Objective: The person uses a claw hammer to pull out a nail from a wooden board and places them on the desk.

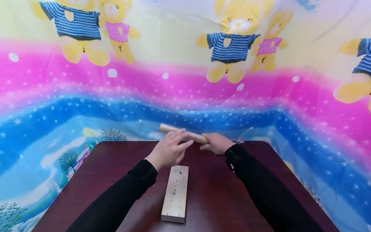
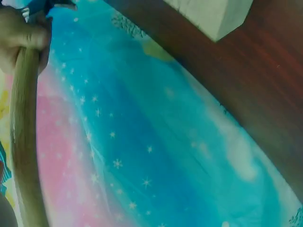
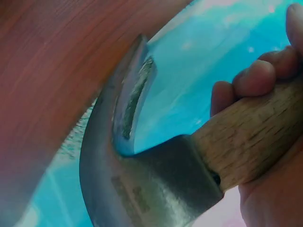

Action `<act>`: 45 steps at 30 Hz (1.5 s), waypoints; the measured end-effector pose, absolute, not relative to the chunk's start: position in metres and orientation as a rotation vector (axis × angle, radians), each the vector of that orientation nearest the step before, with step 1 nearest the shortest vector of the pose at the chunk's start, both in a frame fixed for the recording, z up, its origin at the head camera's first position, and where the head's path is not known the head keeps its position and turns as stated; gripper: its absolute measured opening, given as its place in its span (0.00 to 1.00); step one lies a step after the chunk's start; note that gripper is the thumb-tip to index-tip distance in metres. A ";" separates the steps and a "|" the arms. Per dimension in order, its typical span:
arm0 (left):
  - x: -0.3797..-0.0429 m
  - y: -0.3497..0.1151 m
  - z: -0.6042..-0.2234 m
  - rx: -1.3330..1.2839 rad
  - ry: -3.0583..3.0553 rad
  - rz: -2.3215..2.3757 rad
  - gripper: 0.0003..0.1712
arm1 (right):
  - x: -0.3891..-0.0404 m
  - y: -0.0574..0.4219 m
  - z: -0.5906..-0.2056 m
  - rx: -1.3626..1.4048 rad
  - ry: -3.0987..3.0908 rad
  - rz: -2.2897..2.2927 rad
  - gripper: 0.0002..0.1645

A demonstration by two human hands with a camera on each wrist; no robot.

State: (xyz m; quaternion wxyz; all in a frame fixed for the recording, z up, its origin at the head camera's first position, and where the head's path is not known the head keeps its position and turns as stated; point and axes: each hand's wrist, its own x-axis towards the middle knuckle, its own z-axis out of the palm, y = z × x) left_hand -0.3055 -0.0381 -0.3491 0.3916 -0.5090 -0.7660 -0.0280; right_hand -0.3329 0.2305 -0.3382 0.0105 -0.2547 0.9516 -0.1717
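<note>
A claw hammer's wooden handle [image 1: 195, 137] slants over the far edge of the table. My right hand [image 1: 218, 143] grips it close to the metal head [image 3: 156, 182]. In the right wrist view the claw curves upward and fingers wrap the wood; the head view mostly hides the metal behind the hand. My left hand [image 1: 169, 149] is at the handle's middle with its fingers extended; whether they touch it is unclear. The left wrist view shows the handle [image 2: 27, 127] running down from the right hand. Below lies a pale wooden block [image 1: 175, 193], with small dark marks on top.
The block rests lengthwise on a dark reddish-brown table [image 1: 226, 196]. A printed cloth [image 1: 179, 90] with bears and snowflakes hangs behind the table and along both sides.
</note>
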 end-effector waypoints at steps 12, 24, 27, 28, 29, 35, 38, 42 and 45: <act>-0.307 -0.080 -0.392 -1.362 -2.410 -0.305 0.37 | -0.325 0.273 -0.320 -0.546 2.956 -0.888 0.14; -0.296 -0.093 -0.435 -1.517 -2.962 -0.446 0.56 | -0.318 0.261 -0.320 -0.571 2.853 -1.038 0.13; -0.295 -0.094 -0.439 -1.487 -2.998 -0.454 0.51 | -0.316 0.258 -0.320 -0.566 2.831 -1.043 0.14; -0.295 -0.094 -0.440 -1.474 -3.005 -0.447 0.50 | -0.315 0.257 -0.320 -0.566 2.824 -1.042 0.14; -0.294 -0.094 -0.440 -1.461 -3.008 -0.442 0.50 | -0.315 0.257 -0.320 -0.564 2.814 -1.041 0.15; -0.289 -0.093 -0.441 -1.373 -3.031 -0.421 0.50 | -0.315 0.250 -0.324 -0.586 2.786 -1.010 0.25; -0.285 -0.091 -0.442 -1.320 -3.030 -0.435 0.50 | -0.315 0.247 -0.326 -0.599 2.765 -0.999 0.25; -0.284 -0.086 -0.446 -1.285 -2.986 -0.379 0.51 | -0.313 0.245 -0.327 -0.592 2.736 -1.001 0.25; -0.283 -0.081 -0.450 -1.242 -2.967 -0.324 0.51 | -0.310 0.241 -0.329 -0.594 2.705 -1.027 0.21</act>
